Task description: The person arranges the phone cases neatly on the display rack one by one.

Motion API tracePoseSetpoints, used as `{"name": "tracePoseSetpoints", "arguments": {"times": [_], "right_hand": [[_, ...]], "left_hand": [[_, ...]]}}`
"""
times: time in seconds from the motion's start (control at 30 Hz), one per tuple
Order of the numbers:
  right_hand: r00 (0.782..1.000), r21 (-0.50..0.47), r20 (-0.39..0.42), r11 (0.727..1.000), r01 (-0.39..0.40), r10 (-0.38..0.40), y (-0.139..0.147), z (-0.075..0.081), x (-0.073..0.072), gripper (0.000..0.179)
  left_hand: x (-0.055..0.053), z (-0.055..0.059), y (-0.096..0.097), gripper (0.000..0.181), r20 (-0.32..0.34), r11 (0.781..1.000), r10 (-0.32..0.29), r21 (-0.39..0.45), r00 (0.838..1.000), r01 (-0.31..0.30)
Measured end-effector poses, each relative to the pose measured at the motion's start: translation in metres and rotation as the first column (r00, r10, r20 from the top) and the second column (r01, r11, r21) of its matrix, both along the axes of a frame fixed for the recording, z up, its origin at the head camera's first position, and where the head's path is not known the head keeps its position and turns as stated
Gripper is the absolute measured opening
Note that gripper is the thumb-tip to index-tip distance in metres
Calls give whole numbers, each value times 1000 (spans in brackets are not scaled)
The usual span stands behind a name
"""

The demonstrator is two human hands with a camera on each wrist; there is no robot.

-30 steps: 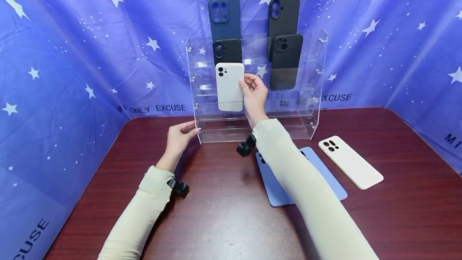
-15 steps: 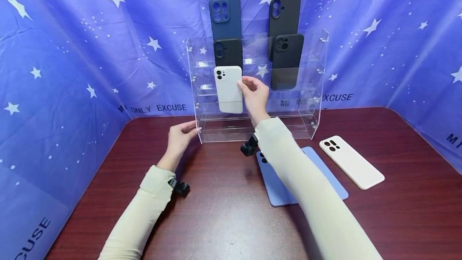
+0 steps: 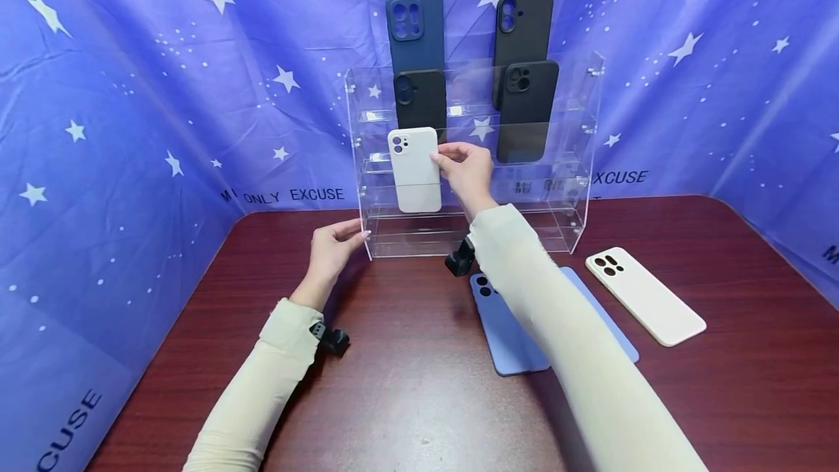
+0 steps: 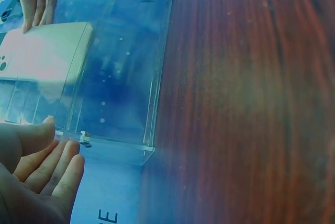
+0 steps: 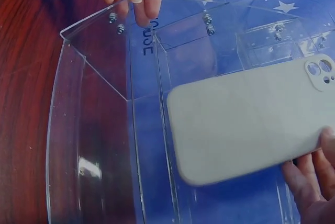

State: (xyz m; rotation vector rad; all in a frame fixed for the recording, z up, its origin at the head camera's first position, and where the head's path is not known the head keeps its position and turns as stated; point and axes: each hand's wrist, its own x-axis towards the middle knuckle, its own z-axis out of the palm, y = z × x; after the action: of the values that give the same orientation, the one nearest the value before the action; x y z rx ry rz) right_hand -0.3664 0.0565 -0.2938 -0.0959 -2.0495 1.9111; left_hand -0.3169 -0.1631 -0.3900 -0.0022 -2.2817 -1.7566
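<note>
A white phone case point(image 3: 415, 166) stands upright in the left part of the clear acrylic display rack point(image 3: 472, 245). My right hand point(image 3: 470, 172) pinches it by its right edge, thumb on the back face. The case's lower part shows through a clear front strip of the rack. In the right wrist view the case point(image 5: 246, 119) lies across the tiers, camera cutouts toward the right. At the rack's left side panel, my left hand point(image 3: 333, 248) holds the edge between thumb and fingers, as the left wrist view shows with the left hand point(image 4: 42, 171) around it.
Above the white case stand a black case point(image 3: 422, 100) and a dark blue case point(image 3: 419, 35). Two black cases point(image 3: 529, 108) occupy the rack's right side. A light blue case point(image 3: 514, 341), partly under my right sleeve, and another white case point(image 3: 649, 297) lie on the table.
My right hand has lowered the white phone case, its bottom passing further down behind the clear strip. My left hand stays on the rack's side. The head view has shifted slightly.
</note>
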Motion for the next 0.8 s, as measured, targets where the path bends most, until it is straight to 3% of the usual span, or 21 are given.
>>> {"name": "tracePoseSetpoints", "arguments": {"times": [0.43, 0.67, 0.8], "right_hand": [[997, 135, 71, 990, 31, -40, 7, 3, 5, 21], [997, 7, 56, 998, -57, 57, 17, 4, 15, 27], [992, 39, 33, 992, -122, 121, 31, 5, 26, 32]], "left_hand": [[-2, -2, 1, 31, -7, 1000, -3, 9, 1000, 3], [-2, -1, 0, 31, 7, 1000, 4, -6, 1000, -3], [-1, -1, 0, 31, 10, 1000, 4, -2, 1000, -4]]}}
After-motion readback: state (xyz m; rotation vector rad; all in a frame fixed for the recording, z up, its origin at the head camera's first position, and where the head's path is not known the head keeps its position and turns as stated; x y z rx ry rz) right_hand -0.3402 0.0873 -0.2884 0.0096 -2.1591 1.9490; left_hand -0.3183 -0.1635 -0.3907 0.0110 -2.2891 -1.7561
